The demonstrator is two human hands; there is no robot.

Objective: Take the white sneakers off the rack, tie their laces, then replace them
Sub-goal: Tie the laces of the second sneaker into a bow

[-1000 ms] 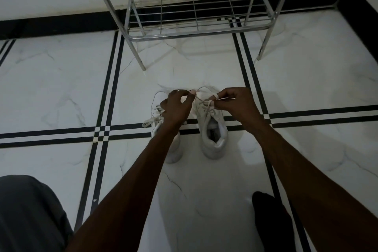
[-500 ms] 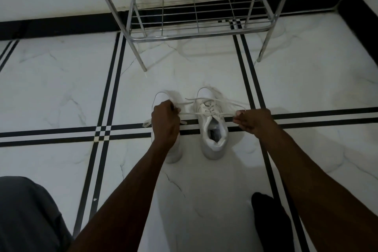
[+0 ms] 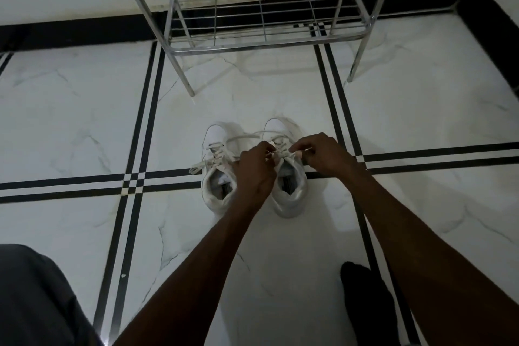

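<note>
Two white sneakers stand side by side on the marble floor, toes pointing at the rack. Over the tongue of the right sneaker (image 3: 290,194), my left hand (image 3: 254,170) and my right hand (image 3: 323,153) each pinch a lace end (image 3: 276,152), fingertips close together. A long lace loop trails from there across to the left sneaker (image 3: 216,146), whose own lace hangs loose at its left side. The metal shoe rack (image 3: 264,34) stands just beyond, its lower shelf bare.
White marble floor (image 3: 70,126) with black inlay stripes crossing under the sneakers. A black skirting runs along the wall behind the rack. My grey-clad knee (image 3: 36,298) is at bottom left and a dark-socked foot (image 3: 368,298) at bottom right.
My hands had pulled the laces wide apart half a second ago; now they have come back together above the right sneaker's tongue. The left sneaker, earlier hidden by my left hand, shows.
</note>
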